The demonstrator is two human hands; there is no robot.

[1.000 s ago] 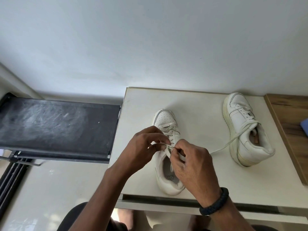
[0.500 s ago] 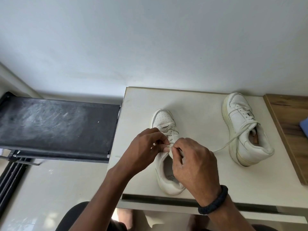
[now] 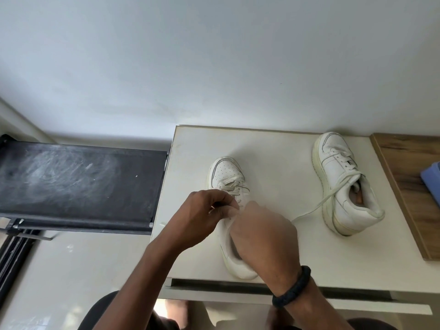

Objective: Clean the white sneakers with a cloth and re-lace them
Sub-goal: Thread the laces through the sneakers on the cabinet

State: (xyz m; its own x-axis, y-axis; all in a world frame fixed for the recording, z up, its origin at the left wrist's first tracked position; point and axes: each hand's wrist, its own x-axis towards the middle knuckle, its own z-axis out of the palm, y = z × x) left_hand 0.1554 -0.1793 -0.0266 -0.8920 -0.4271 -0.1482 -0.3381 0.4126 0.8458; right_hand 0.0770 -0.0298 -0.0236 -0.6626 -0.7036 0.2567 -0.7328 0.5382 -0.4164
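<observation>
Near sneaker [image 3: 226,172] on the white worktop [image 3: 273,148], toe to 12 o'clock, heel at the near edge. Both hands are over its tongue.

Left hand [image 3: 202,215]: fingers curled, tips pinching the lace [image 3: 232,185] at the upper eyelets.

Right hand [image 3: 264,236]: blurred, back to the camera, covering the shoe's opening. Its fingers are tucked out of sight, so I cannot tell what it has hold of. Dark bracelet [image 3: 292,287] on that wrist.

Far sneaker [image 3: 338,177] lies at 2 o'clock from the hands, well apart, tipped onto its side. Its loose lace [image 3: 319,206] trails toward the right hand.

Handling, as judged:
- The shoe is light and would likely skid when tugged, so steady it at the collar or heel.
- The upper looks soft enough to give near the eyelets.
- The lace is flat, limp and thin. Pinch it close to its tip to feed it, then pull the slack through evenly.

Blue item [image 3: 431,179] at 3 o'clock on wood [image 3: 409,163], possibly the cloth.
</observation>
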